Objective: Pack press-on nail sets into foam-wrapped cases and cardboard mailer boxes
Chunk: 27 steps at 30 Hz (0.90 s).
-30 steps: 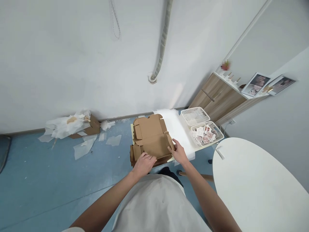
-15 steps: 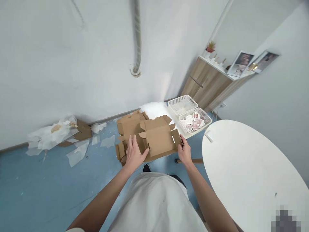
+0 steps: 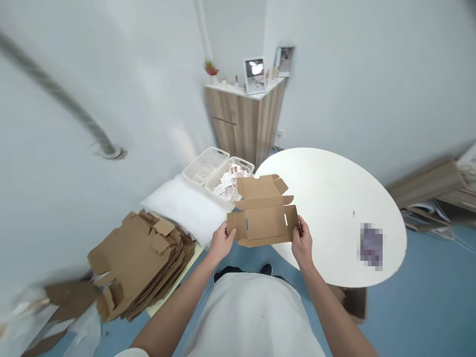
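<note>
An unfolded brown cardboard box (image 3: 265,220) is held up in front of me, its flaps spread and slots showing in its side panels. My left hand (image 3: 222,241) is closed on its left side flap, thumb on top. On the opposite side flap, my right hand (image 3: 302,243) grips in the same way. The far part of the cardboard reaches over the edge of the white round table (image 3: 327,198). At the left lies a stack of flat cardboard boxes (image 3: 137,258), apart from both hands.
Beyond the stack are a white padded sheet (image 3: 182,206), a white basket (image 3: 206,166) and another basket (image 3: 232,181) holding small printed packets. A wooden cabinet (image 3: 241,119) stands in the corner. Paper scraps (image 3: 80,327) lie on the floor at the left.
The view has turned right toward the table. The box has come away from the stack, and my left hand, earlier open over the cardboard, now grips its left flap.
</note>
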Available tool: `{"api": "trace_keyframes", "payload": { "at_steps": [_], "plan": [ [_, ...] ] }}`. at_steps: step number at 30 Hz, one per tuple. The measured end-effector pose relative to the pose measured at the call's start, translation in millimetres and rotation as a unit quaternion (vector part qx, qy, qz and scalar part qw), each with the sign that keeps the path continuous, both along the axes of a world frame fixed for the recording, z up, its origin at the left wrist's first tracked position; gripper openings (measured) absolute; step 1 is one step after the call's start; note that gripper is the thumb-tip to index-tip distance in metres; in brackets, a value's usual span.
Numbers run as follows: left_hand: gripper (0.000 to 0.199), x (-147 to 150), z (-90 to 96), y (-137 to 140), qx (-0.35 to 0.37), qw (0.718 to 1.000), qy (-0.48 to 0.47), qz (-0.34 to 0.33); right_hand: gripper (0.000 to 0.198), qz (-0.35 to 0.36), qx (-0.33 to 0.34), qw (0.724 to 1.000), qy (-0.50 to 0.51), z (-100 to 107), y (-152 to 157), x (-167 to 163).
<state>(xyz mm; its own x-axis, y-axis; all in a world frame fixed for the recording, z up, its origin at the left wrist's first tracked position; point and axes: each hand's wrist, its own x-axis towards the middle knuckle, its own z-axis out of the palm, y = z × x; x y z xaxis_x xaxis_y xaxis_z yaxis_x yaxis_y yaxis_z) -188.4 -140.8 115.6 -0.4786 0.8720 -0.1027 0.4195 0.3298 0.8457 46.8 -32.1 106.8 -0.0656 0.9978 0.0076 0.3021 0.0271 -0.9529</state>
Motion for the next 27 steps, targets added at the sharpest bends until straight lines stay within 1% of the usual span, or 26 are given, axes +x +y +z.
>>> {"api": "trace_keyframes", "payload": {
  "at_steps": [3, 5, 7, 9, 12, 14, 16, 18, 21, 24, 27],
  "plan": [
    [0.021, 29, -8.5, 34, -0.013, 0.997, 0.037, -0.068, 0.049, -0.069, -0.024, 0.997, 0.007, -15, 3, 44],
    [0.02, 46, -14.7, 52, -0.012, 0.992, 0.058, -0.11, 0.049, -0.099, -0.043, 0.994, 0.009, -25, 1, 68],
    [0.021, 58, -21.6, 69, -0.019, 0.987, 0.063, -0.149, 0.048, -0.117, -0.066, 0.991, -0.001, -35, -3, 87],
    [0.023, 66, -29.4, 83, -0.04, 0.981, 0.06, -0.178, 0.046, -0.14, -0.092, 0.985, -0.03, -43, -9, 99],
    [0.025, 71, -42.6, 102, -0.074, 0.974, 0.063, -0.206, 0.04, -0.177, -0.133, 0.972, -0.079, -52, -20, 107],
    [0.026, 71, -51.0, 113, -0.083, 0.97, 0.06, -0.222, 0.036, -0.189, -0.156, 0.965, -0.093, -56, -25, 110],
    [0.027, 69, -58.2, 123, -0.087, 0.967, 0.056, -0.232, 0.034, -0.189, -0.174, 0.961, -0.1, -58, -28, 112],
    [0.026, 67, -64.1, 131, -0.091, 0.965, 0.052, -0.241, 0.032, -0.171, -0.187, 0.962, -0.102, -58, -28, 114],
    [0.024, 65, -72.4, 144, -0.102, 0.962, 0.036, -0.251, 0.032, -0.149, -0.194, 0.965, -0.099, -58, -25, 116],
    [0.023, 65, -81.9, 156, -0.106, 0.961, 0.013, -0.254, 0.037, -0.163, -0.181, 0.965, -0.099, -60, -21, 113],
    [0.026, 66, -89.6, 162, -0.103, 0.962, -0.004, -0.254, 0.042, -0.177, -0.172, 0.963, -0.108, -64, -20, 106]
  ]
}}
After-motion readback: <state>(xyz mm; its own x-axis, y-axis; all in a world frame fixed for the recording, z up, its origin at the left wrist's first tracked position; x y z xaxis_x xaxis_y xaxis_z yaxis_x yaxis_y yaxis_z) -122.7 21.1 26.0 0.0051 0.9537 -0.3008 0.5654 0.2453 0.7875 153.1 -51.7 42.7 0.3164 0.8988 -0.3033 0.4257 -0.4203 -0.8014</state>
